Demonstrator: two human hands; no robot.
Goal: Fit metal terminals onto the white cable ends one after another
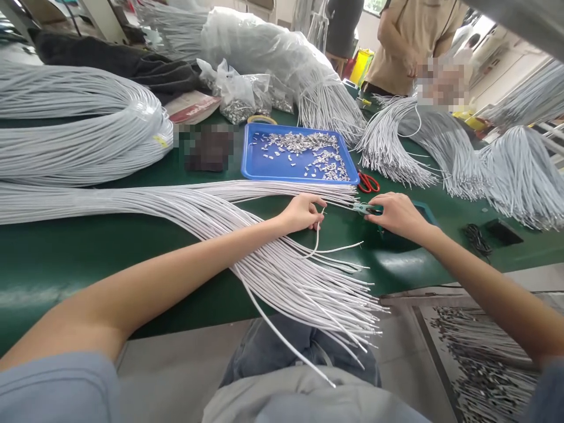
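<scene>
My left hand [304, 212] is closed on the end of one white cable [317, 238], which bends down from the fingers toward the bundle. Under my left forearm a large bundle of white cables [282, 276] fans out past the table's front edge. My right hand [394, 214] grips small green-handled cutters [365, 208], their jaws pointing left at the tips of a straight row of cables [282, 191]. Behind that row lies a blue tray [273, 170] with many small metal terminals [304, 143]. Red-handled scissors [368, 182] rest by the tray's right corner.
Coiled grey cables [79, 129] fill the left of the green table [39, 282]. Bags of metal parts [238, 97] and wrapped cables [273, 53] lie behind the tray. More bundles [462, 153] are at the right, where a person [409, 41] stands. A dark box [425, 211] sits under my right hand.
</scene>
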